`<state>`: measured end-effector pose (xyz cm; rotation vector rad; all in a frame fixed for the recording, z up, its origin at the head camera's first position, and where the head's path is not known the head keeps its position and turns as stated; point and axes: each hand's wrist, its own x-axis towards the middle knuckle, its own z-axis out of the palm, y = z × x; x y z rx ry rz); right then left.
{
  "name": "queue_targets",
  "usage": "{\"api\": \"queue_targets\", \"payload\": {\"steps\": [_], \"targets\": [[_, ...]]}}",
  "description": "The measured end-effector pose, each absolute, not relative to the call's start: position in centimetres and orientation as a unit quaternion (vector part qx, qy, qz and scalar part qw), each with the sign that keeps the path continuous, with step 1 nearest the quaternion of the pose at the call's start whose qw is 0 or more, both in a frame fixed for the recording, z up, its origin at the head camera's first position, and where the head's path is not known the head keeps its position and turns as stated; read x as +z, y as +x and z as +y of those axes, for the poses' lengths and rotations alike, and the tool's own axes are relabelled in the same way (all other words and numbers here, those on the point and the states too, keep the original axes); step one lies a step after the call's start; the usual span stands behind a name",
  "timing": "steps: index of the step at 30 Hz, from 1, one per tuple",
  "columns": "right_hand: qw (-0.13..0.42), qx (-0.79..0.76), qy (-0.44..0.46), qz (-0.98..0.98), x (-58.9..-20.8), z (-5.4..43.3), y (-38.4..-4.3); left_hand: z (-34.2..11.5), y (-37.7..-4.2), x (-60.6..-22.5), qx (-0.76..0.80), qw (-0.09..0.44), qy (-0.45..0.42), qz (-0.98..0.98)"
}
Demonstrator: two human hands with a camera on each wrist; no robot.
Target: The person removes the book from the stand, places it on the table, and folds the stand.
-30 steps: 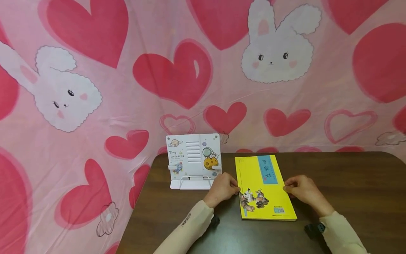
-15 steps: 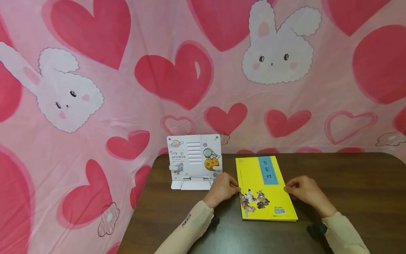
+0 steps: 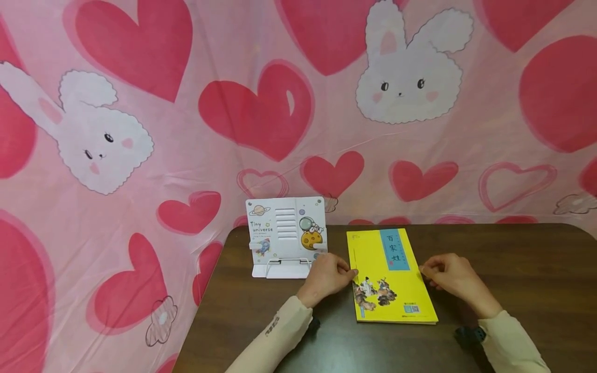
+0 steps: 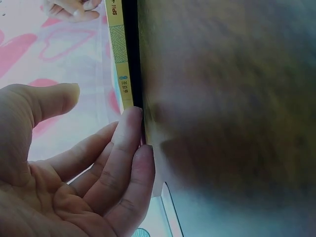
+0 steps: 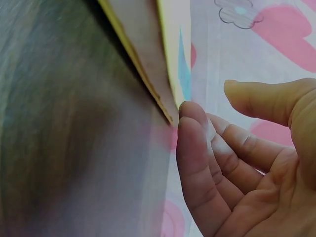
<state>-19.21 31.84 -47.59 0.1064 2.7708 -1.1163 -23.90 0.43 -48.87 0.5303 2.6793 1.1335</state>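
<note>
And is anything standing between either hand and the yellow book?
Nothing visible is. The left hand is right at the left edge of the yellow book; the right hand is at the opposite edge, though contact there is hard to tell. The white stand is behind the left hand, not between it and the book.

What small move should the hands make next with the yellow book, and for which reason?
Probably lower both thumbs to pinch the yellow book: the left hand has fingers at its spine, the right hand is by the opposite edge, yet in the wrist views both thumbs stand apart.
</note>
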Motion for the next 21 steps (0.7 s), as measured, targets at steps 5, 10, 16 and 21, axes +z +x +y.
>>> {"api": "queue_targets", "payload": {"steps": [5,10,16,21], "targets": [[0.071,-0.373,0.034,0.924,-47.1,31.4,-19.1,0.4,-23.8,-49.0,0.376,0.087,0.176,0.906],[0.071,-0.372,0.034,0.925,-46.7,31.1,-18.9,0.3,-23.6,-48.7,0.374,0.085,0.171,0.907],[0.057,-0.372,0.013,0.926,-46.0,30.2,-18.5,-0.3,-23.3,-48.1,0.368,0.072,0.178,0.910],[0.028,-0.367,-0.017,0.930,-45.4,29.1,-18.0,-0.8,-23.1,-47.3,0.372,0.030,0.200,0.906]]}}
